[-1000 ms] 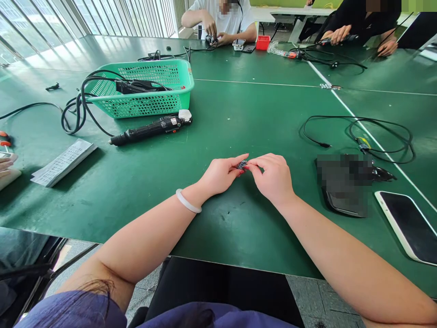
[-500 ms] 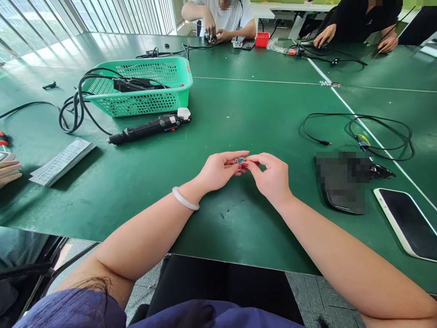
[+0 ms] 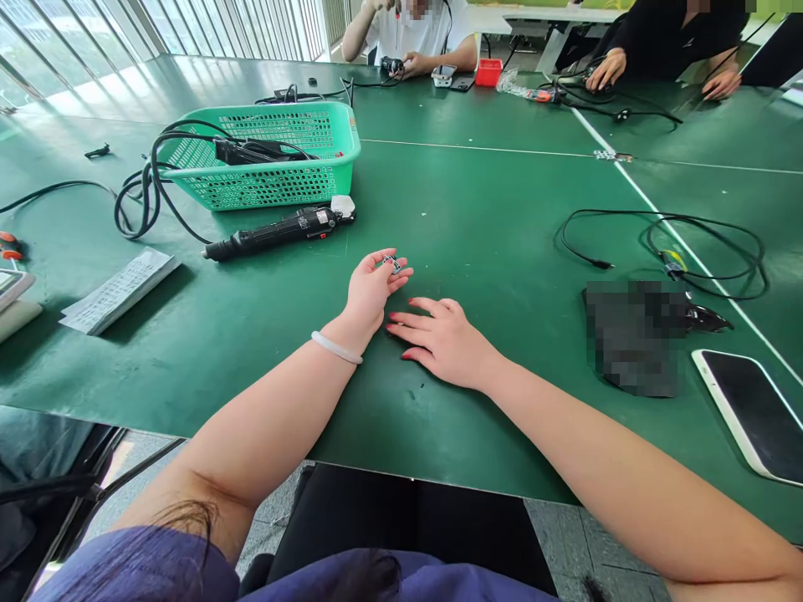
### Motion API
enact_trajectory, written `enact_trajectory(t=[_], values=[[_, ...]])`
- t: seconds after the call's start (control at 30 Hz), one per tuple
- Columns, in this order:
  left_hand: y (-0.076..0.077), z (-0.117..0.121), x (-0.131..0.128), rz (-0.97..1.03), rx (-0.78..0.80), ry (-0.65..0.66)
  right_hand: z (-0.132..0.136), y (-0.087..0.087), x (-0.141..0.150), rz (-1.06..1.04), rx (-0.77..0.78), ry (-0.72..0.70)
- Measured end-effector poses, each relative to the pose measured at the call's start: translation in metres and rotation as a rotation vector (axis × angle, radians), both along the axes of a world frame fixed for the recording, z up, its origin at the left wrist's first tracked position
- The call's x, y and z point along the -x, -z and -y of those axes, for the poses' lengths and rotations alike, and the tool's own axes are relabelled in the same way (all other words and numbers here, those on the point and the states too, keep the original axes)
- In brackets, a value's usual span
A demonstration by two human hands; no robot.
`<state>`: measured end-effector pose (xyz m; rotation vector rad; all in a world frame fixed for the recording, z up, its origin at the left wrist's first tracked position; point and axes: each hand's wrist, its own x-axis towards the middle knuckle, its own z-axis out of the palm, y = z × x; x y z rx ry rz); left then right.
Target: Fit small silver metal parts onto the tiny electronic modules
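Between the fingertips of my left hand is a small metallic part, silvery with dark patches; its exact kind is too small to make out. A pale bangle circles that wrist. Closer to me and to the right, my right hand lies low over the green table, palm down, fingers stretched and apart. A small dark spot shows by its fingertips, too small to name. Beyond my left hand rests a black electric screwdriver with a cord.
A green plastic basket holds black cabled items. Folded paper lies left. On the right are a coiled black cable, a blurred dark pouch and a phone. Two people sit across the table, near a red box.
My hands have parted. The left moved left and away from me with the metallic part; the right let go, dropped toward me and spread its fingers over the table.
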<state>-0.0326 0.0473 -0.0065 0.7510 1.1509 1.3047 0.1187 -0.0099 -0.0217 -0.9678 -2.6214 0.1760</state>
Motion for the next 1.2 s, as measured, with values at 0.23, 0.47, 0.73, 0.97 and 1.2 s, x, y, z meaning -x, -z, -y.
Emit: enact_trajectory(t=[0.23,0.47,0.73,0.97,1.2], values=[[-0.004,0.006,-0.003,0.059,-0.079,0.097,-0.011,0.005,-0.023,0.024,0.064,0.106],[-0.002,0.011,-0.008,0.117,-0.060,0.253,-0.012,0.002,-0.041,-0.174,0.109,0.218],[0.002,0.011,-0.011,0.007,-0.032,0.363,-0.017,0.004,-0.037,-0.138,0.074,0.298],[0.004,0.013,-0.013,-0.093,-0.036,0.450,-0.016,0.001,-0.032,-0.083,0.088,0.315],[0.010,0.013,-0.013,-0.172,-0.091,0.520,-0.018,0.000,-0.036,-0.603,0.328,0.538]])
